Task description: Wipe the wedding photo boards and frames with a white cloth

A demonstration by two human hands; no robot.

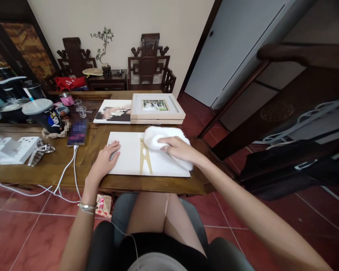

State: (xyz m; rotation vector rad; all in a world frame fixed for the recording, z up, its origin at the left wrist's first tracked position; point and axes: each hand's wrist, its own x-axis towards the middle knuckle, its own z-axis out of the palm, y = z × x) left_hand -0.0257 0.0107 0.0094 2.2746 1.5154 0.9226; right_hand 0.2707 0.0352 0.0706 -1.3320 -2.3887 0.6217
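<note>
A flat white board (127,158) with a tan clothespin-like shape (145,162) on its face lies near the table's front edge. My left hand (106,160) rests on the board's left edge, fingers stretched out. On the right half, my right hand (177,148) grips a white cloth (169,132), bunched under the fingers and spread over the board's right side. The cloth hides that part of the board. Behind the board are a photo panel (115,111) and a light wooden box frame (158,119) with a picture in it.
On the wooden table (124,184), a phone (77,132) with white cables, a power strip (24,148), a clear claw clip (41,152), a lidded dark cup (49,116) and a pink mug (66,99) stand at left. A dark wooden chair (288,90) is at right.
</note>
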